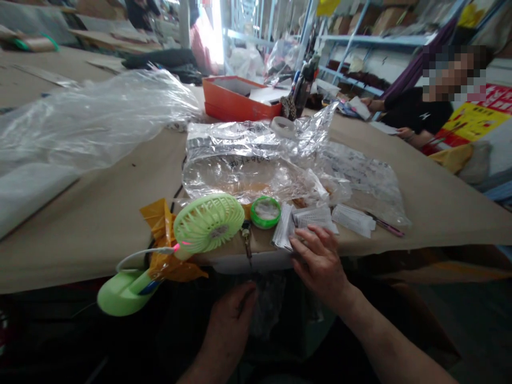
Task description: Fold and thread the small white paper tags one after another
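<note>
Below the table's front edge, my left hand point(229, 322) is closed, thumb against fingers, at the edge of a thin clear plastic bag point(270, 306). A small dark shape shows between its thumb and fingers, too dim to name. My right hand point(320, 264) lies palm down with fingers apart, fingertips touching a stack of printed paper slips point(314, 216). Left of that, another bundle of slips point(283, 228) leans near a green roll of tape point(265, 212). A small metal tool point(247, 240) lies beside the tape, pointing toward the table edge.
A green fan point(210, 223) is fixed with brown tape point(160, 224) at the table edge. Clear bags point(248, 165) cover the middle. Behind are an orange box point(236, 109) and large plastic sheeting point(100, 117). A pink cutter point(390, 226) lies right. A person point(424, 114) sits at far right.
</note>
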